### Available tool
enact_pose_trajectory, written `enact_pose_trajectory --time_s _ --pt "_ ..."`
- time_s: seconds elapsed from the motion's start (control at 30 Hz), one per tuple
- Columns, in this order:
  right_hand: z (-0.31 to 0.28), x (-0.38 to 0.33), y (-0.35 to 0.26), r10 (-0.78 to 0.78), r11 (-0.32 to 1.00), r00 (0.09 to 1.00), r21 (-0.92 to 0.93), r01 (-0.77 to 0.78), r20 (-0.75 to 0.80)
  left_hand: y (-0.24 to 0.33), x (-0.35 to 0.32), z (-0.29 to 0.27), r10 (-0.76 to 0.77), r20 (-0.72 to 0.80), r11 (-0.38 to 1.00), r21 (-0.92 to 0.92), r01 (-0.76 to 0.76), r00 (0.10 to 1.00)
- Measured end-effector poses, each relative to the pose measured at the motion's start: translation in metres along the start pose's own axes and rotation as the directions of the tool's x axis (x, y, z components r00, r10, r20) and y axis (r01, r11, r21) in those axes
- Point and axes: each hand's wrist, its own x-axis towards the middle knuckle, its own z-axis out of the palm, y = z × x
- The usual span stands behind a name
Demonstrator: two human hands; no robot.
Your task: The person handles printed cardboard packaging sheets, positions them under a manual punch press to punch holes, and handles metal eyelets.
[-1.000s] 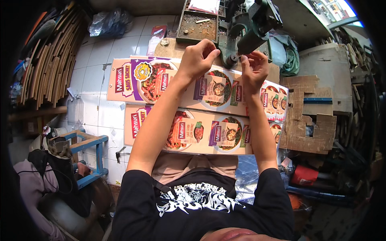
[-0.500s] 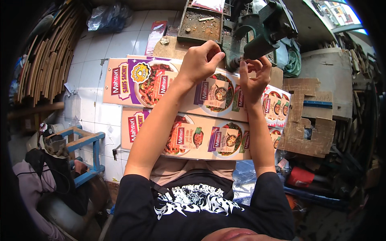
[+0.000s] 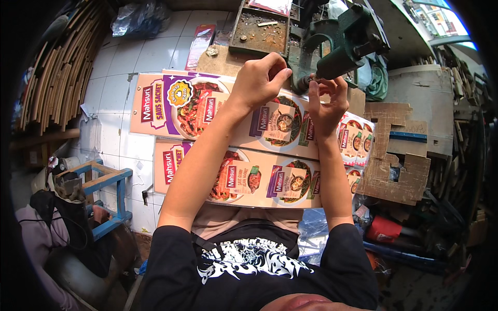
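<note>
Two long printed cardboard panels with food pictures, an upper one (image 3: 244,136) and a lower one (image 3: 245,199), lie across my lap and the work surface. My left hand (image 3: 262,80) is over the upper panel's far edge, thumb and forefinger pinched; anything between them is too small to see. Close to the lower post of a dark green press (image 3: 337,65), my right hand (image 3: 330,103) has its thumb and curled fingers drawn together. What it pinches, if anything, cannot be made out. A small metal eyelet (image 3: 135,112) sits at the upper panel's left end.
Beyond my left hand stands a rusty metal tray (image 3: 259,37) with small loose parts. Cut brown cardboard (image 3: 391,155) lies to the right. A blue-framed stool (image 3: 106,181) is on the left, and stacked wooden strips (image 3: 62,72) lean at the far left.
Both panels have shifted slightly left in the picture, while the press appears a little further right. My hands keep nearly the same place and pinched shape.
</note>
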Motion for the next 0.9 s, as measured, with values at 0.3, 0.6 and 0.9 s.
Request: enact_pose_trajectory --time_s 0.3,0.6,0.9 --pt "-0.001 0.0 0.0 0.013 0.999 1.0 0.035 -0.013 0.006 0.002 -0.001 0.0 -0.008 0.01 1.0 0.007 0.007 1.0" --pt "-0.002 0.002 0.007 0.241 0.947 0.97 0.23 -0.226 -0.039 0.001 -0.003 0.002 0.033 0.047 0.998 0.056 -0.036 0.998" --pt "-0.004 0.005 0.008 0.343 0.894 0.937 0.33 -0.302 -0.073 0.004 -0.004 0.004 0.006 0.081 0.995 0.103 -0.014 0.997"
